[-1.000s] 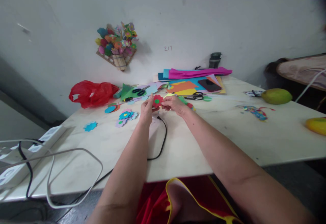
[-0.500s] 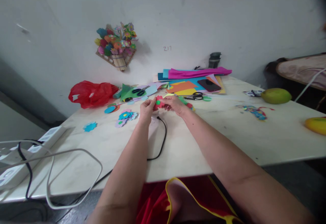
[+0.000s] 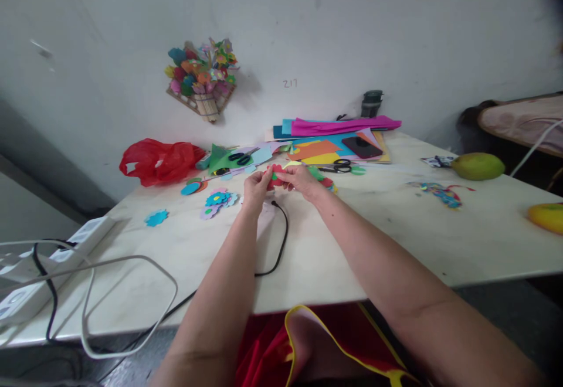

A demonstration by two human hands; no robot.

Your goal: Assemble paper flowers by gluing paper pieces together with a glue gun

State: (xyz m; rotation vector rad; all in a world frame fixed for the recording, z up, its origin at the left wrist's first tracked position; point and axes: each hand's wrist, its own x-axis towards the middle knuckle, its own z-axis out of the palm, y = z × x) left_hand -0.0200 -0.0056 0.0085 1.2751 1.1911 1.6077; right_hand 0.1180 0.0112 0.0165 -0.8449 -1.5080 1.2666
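A red paper flower [image 3: 277, 169] with a green centre is held up over the table, pinched from both sides. My left hand [image 3: 256, 187] grips its left edge with closed fingers. On its right edge, the thumb and fingers of my right hand [image 3: 301, 180] are closed. Part of the flower is hidden behind my fingertips. Left of my hands lies a small pile of blue and lilac paper flowers [image 3: 217, 199]. Farther left is a single blue paper flower [image 3: 156, 218]. Just beyond my right hand sit black-handled scissors [image 3: 342, 166].
Coloured paper sheets [image 3: 314, 150] with a phone [image 3: 361, 147] on them lie at the back. A red plastic bag [image 3: 160, 161] sits at the back left. A black cable [image 3: 284, 240] crosses beneath my arms. A power strip [image 3: 57, 264] runs along the left; a mango [image 3: 478, 166] lies right.
The red flower has tilted slightly between my fingers, and its green centre shows less. Both hands keep their hold in nearly the same place.
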